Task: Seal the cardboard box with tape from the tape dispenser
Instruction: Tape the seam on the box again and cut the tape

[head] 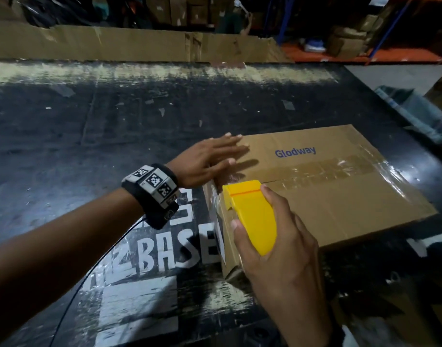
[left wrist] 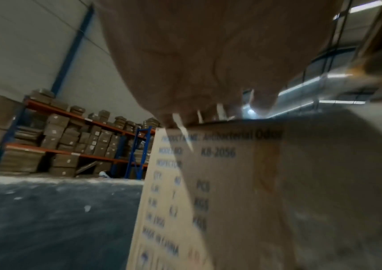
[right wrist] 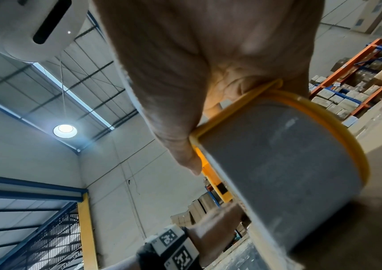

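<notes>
A brown cardboard box [head: 335, 196] printed "Glodway" lies on the dark table, its flaps closed and clear tape [head: 322, 171] running along the top seam. My left hand [head: 215, 156] lies flat with straight fingers on the box's near-left top corner. My right hand [head: 277, 236] grips the yellow tape dispenser [head: 250, 216], whose front end sits at the box's left edge over the seam. In the right wrist view the dispenser [right wrist: 277, 155] shows its tape roll under my thumb. The left wrist view shows the box side [left wrist: 208, 191] with a printed label, and my left hand [left wrist: 208, 64] above it.
The black worn table [head: 89, 136] carries white "BASE" lettering. A cardboard sheet [head: 139, 43] stands along its far edge. Shelving with stacked boxes [left wrist: 76, 146] fills the background. A striped cloth [head: 420, 111] lies at the right edge.
</notes>
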The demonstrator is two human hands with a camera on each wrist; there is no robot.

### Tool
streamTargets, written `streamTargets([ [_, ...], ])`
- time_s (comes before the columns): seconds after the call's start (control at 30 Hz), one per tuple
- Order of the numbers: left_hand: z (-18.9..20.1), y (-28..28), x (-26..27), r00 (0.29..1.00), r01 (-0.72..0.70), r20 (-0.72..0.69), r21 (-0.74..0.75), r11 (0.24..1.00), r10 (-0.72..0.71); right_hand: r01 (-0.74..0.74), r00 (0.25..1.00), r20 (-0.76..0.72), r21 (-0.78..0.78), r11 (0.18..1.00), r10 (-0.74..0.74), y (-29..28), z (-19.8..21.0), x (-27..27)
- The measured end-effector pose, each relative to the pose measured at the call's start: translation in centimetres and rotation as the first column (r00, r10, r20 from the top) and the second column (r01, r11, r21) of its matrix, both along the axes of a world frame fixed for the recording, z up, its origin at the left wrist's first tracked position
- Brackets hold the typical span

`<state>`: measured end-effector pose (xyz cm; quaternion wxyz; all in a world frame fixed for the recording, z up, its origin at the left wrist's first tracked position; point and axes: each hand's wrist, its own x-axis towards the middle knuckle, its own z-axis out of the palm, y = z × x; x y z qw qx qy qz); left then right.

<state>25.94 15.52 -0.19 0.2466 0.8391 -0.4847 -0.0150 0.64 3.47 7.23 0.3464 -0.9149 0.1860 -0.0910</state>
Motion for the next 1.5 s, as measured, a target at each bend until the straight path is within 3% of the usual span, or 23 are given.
streamTargets([
  [0.07, -1.0, -0.1, -0.2, 0.997, 0.006, 0.078, 0.118, 0.993, -0.016, -0.023, 1.0, -0.007, -0.008, 1.0, 0.023, 0.0, 0.3, -0.2],
  [0.13, -1.3, 0.0, -0.1, 0.993, 0.005, 0.112, 0.138, 0.99, -0.02, -0.042, 0.999, -0.019, -0.002, 0.999, 0.042, -0.1, 0.8, -1.1],
  [0.23, -1.1, -0.1, -0.1, 0.994, 0.005, 0.105, 0.189, 0.982, -0.026, -0.076, 0.994, -0.08, -0.029, 0.997, 0.073, 0.0, 0.8, -4.7],
  [0.4, -1.2, -0.2, -0.2, 0.992, 0.008, 0.123, 0.23, 0.973, -0.037, -0.02, 0.992, -0.13, -0.175, 0.984, -0.003, -0.4, 0.3, -12.0],
  [0.53, -1.0, -0.4, -0.3, 0.992, 0.006, 0.119, 0.251, 0.968, -0.037, -0.012, 0.991, -0.136, -0.216, 0.976, -0.017, -1.1, -1.9, -12.9],
  [0.63, -0.7, -0.4, -0.6, 0.993, -0.006, 0.116, 0.259, 0.966, -0.025, -0.031, 0.959, -0.283, -0.075, 0.997, 0.008, -2.7, -5.7, -12.2],
  [0.73, -0.8, -0.5, -0.5, 0.996, -0.014, 0.091, 0.27, 0.963, -0.011, -0.088, 0.906, -0.405, 0.105, 0.991, 0.123, -4.7, -10.1, -12.9],
  [0.87, 0.6, -0.8, -4.2, 0.998, -0.042, 0.056, 0.185, 0.982, 0.033, -0.019, 0.947, -0.297, 0.339, 0.941, 0.126, -7.0, -12.5, -13.6],
  [0.97, 1.8, -1.8, -10.6, 0.997, 0.083, 0.0, 0.121, 0.989, -0.083, 0.009, 0.976, -0.197, 0.454, 0.891, 0.09, -8.8, -12.5, -13.3],
  [1.07, 0.8, -2.0, -15.8, 0.978, 0.155, 0.1, 0.255, 0.955, -0.185, 0.015, 0.989, -0.134, 0.479, 0.878, 0.056, -10.0, -12.9, -13.0],
  [1.13, -0.2, -2.0, -16.5, 0.958, 0.12, 0.209, 0.328, 0.937, -0.195, 0.013, 0.995, -0.094, 0.48, 0.877, 0.037, -10.7, -12.9, -12.8],
  [1.23, -0.2, -2.0, -16.3, 0.956, 0.105, 0.224, 0.339, 0.935, -0.189, 0.021, 0.999, -0.051, 0.499, 0.866, 0.005, -11.8, -12.4, -12.5],
  [1.33, 0.4, -2.2, -16.2, 0.978, 0.096, 0.145, 0.327, 0.94, -0.151, 0.055, 0.998, -0.01, 0.528, 0.848, -0.058, -13.8, -11.9, -12.6],
  [1.5, 2.7, -5.8, -18.4, 0.999, -0.045, 0.024, 0.236, 0.971, 0.04, 0.137, 0.985, 0.021, 0.514, 0.847, -0.172, -20.1, -12.5, -13.4],
])
